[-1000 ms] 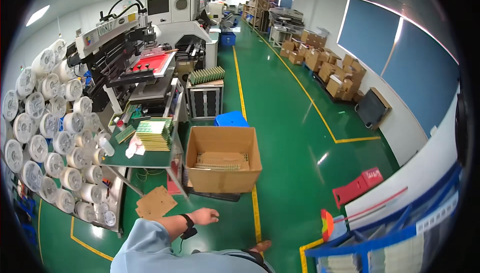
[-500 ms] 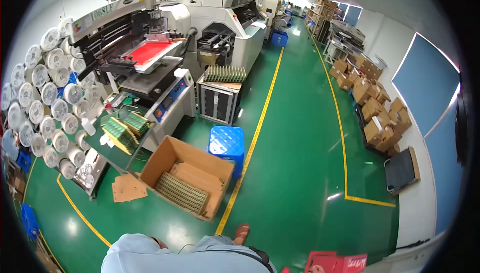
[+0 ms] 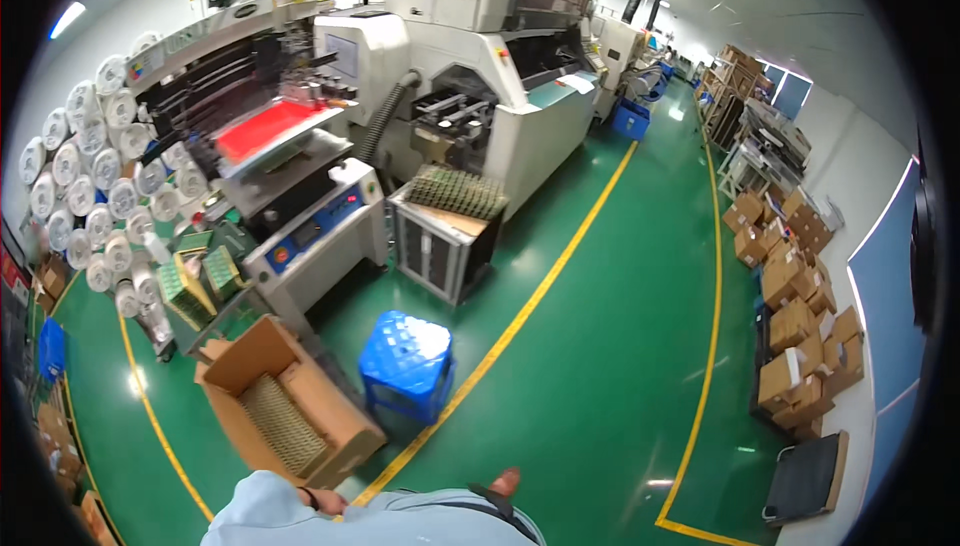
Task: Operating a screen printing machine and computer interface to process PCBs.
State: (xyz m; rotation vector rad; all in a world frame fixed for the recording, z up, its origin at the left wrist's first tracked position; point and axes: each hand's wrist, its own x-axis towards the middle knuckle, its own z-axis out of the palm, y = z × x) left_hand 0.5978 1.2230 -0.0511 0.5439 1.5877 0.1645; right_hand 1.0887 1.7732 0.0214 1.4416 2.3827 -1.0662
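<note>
The small visible part of my left hand is at the lower edge, beside the light blue shirt, with a dark band at the wrist. Its fingers are too covered to read. Just beyond it stands an open cardboard box on the floor, holding rows of green and tan boards in its left part. To the right of that box is a blue plastic stool. My right hand is out of view. One of my feet shows on the green floor.
A printing machine with a red panel stands left, next to a metal rack topped with boards. White reels line the far left. Yellow lines run along the aisle. Cardboard boxes are stacked along the right wall.
My view has turned and moved forward; the stool and cardboard box now appear closer and lower. The red object at the lower right has left the view. My left hand's wristband now shows.
</note>
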